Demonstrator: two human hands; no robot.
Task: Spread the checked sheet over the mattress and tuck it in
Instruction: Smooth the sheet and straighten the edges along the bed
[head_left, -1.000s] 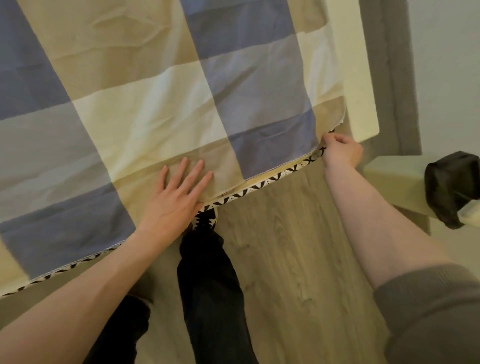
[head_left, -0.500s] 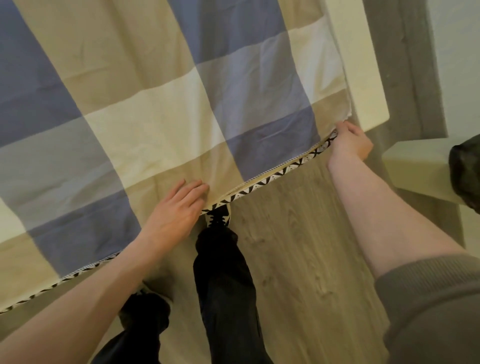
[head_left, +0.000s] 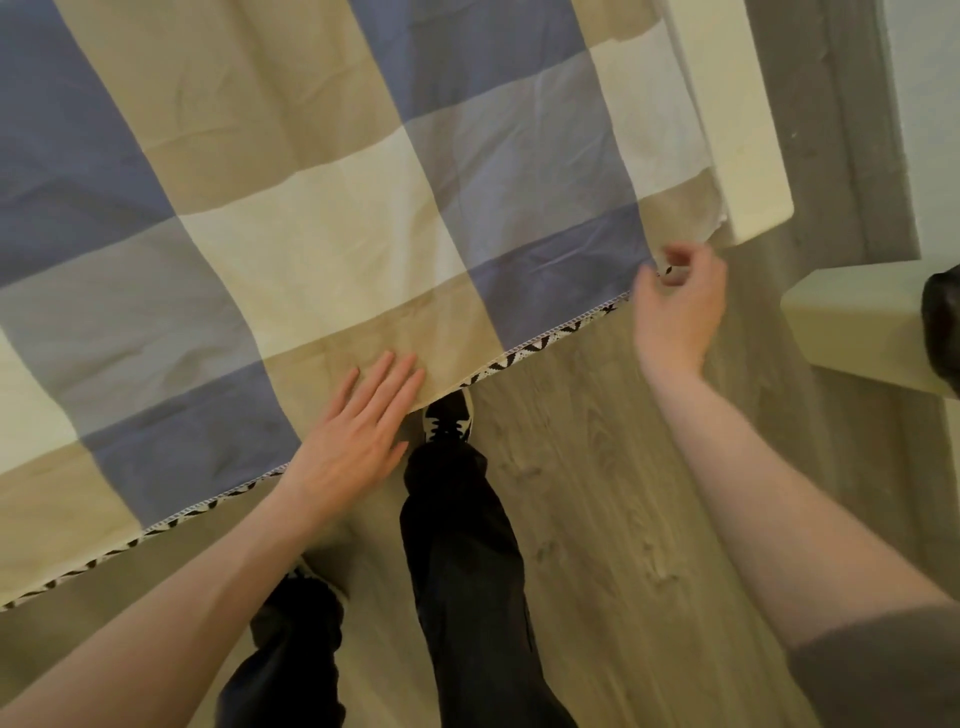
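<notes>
The checked sheet (head_left: 322, 218), in blue, beige and cream squares with a black-and-white trim along its near edge, lies spread over the mattress (head_left: 748, 156). A cream strip of mattress shows bare past the sheet's right side. My left hand (head_left: 363, 421) rests flat on the sheet just inside the near edge, palm down, holding nothing. My right hand (head_left: 680, 306) is at the sheet's near right corner, thumb and fingers pinched on the trim there.
Wood-look floor (head_left: 597, 519) runs along the near side of the bed. My dark-trousered legs (head_left: 467, 571) and a shoe (head_left: 449, 421) stand against the bed edge. A cream ledge (head_left: 852, 322) with a black object (head_left: 943, 322) sits at the right, beside a grey wall strip.
My left hand uncurled and now lies flat on the sheet. My right hand turned at the corner and now pinches the trim with raised fingers.
</notes>
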